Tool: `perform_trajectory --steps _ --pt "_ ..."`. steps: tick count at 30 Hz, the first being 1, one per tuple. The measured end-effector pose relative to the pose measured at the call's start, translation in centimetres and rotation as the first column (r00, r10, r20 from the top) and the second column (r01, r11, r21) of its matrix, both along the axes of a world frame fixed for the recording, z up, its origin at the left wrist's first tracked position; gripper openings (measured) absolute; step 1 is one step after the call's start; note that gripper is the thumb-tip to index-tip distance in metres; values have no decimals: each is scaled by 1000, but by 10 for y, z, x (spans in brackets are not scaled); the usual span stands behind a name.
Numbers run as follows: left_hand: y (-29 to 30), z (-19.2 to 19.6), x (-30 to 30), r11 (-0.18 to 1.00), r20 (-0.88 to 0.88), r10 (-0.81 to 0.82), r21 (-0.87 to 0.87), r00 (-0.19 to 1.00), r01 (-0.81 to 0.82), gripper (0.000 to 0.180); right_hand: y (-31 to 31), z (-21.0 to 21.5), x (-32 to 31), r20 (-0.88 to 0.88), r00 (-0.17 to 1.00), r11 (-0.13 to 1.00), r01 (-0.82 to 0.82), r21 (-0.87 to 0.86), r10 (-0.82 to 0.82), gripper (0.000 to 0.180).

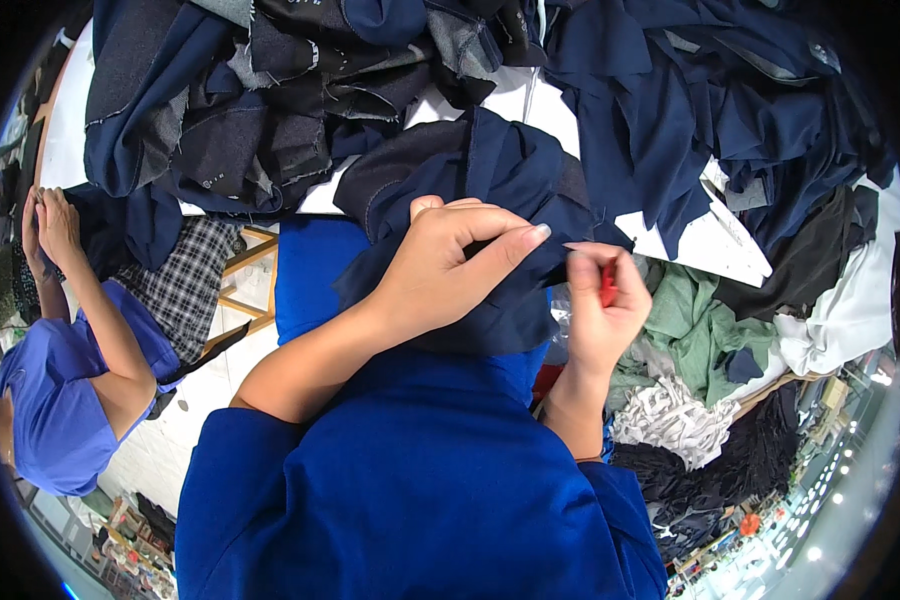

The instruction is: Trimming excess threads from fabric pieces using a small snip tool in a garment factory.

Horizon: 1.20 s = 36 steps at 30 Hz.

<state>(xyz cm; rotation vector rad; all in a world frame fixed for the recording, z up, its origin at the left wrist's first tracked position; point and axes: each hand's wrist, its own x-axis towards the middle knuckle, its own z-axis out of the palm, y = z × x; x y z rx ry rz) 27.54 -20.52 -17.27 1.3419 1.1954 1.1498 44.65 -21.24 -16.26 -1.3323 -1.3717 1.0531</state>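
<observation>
A dark navy garment piece [490, 310] lies bunched in front of me, partly draped over my lap. My left hand [460, 255] is over it, with the thumb and fingers closed in a pinch at the cloth; the exact spot gripped is hidden. Close by on the right, my right hand [605, 310] is curled around small red thread snips [608, 284]. Fingers cover most of the snips, and only a bit of red shows. The two hands are a short way apart, fingertips turned toward each other.
Piles of dark denim [240, 130] and navy cloth [710, 110] cover the white table [750, 262]. Green cloth [700, 320], white strips [670, 420] and black scraps [760, 450] are heaped at right. A co-worker in blue [70, 390] sits at left, near a wooden stool [250, 300].
</observation>
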Motion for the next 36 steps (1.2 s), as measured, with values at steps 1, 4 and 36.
perform_trajectory --steps 1,4,36 --pt "0 0 -1 1000 0 0 0 1000 0 21 2 2 -3 -132 987 995 98 19 -94 4" --pt "1 1 -3 1000 27 11 -20 1000 -10 21 15 -13 19 -300 921 965 261 6 -248 11" --pt "3 0 -6 998 -60 49 42 997 -47 17 -2 0 21 86 995 998 -53 27 51 37"
